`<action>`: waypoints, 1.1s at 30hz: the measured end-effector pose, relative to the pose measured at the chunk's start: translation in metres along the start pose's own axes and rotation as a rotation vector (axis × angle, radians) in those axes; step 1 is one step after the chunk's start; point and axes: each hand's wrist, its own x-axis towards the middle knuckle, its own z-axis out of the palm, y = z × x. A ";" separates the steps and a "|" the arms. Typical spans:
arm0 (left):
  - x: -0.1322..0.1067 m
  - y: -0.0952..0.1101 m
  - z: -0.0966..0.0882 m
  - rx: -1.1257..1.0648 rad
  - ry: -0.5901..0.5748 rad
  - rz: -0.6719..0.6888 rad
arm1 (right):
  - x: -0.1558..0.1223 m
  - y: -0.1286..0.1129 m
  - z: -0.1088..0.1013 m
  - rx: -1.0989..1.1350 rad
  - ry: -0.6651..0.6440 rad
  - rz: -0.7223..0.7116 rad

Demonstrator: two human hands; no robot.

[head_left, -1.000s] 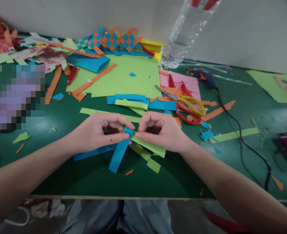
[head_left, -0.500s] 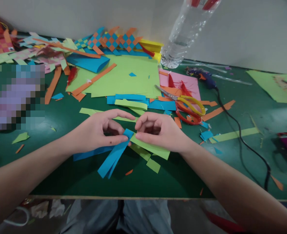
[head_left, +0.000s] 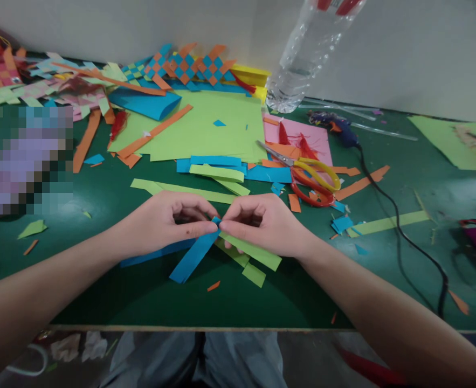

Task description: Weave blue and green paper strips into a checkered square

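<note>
Between my fingers, above the front of the green table, a folded blue paper strip [head_left: 195, 254] crosses a light green paper strip [head_left: 257, 250]. My left hand [head_left: 167, 223] pinches the blue strip near its top end, thumb toward me. My right hand [head_left: 264, 223] is closed on the crossing, its thumb over the upper end of the green strip. The strips' free ends point down, blue to the left and green to the right. Another blue strip [head_left: 152, 255] shows below my left hand. Fingers hide most of the crossing.
Beyond my hands lie loose green strips [head_left: 217, 173], scissors [head_left: 302, 170] and green paper sheets [head_left: 213, 137]. A water bottle [head_left: 296, 70] stands at the back, with woven paper fish [head_left: 185, 67] left of it. A glue gun [head_left: 340, 131] trails its black cord [head_left: 395, 202] along the right.
My right fingers have moved left onto the blue strip's top end, and both fingertips now nearly meet. The blue strip's free ends have drawn together and shifted slightly up.
</note>
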 end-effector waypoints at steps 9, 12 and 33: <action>0.000 0.001 0.001 0.044 0.026 0.021 | 0.001 -0.002 0.000 -0.144 0.003 -0.048; 0.000 0.001 0.002 0.056 0.004 0.024 | 0.002 -0.001 0.000 -0.223 0.037 -0.113; -0.001 -0.007 0.001 0.051 -0.037 0.021 | 0.004 0.000 0.003 -0.123 0.083 -0.058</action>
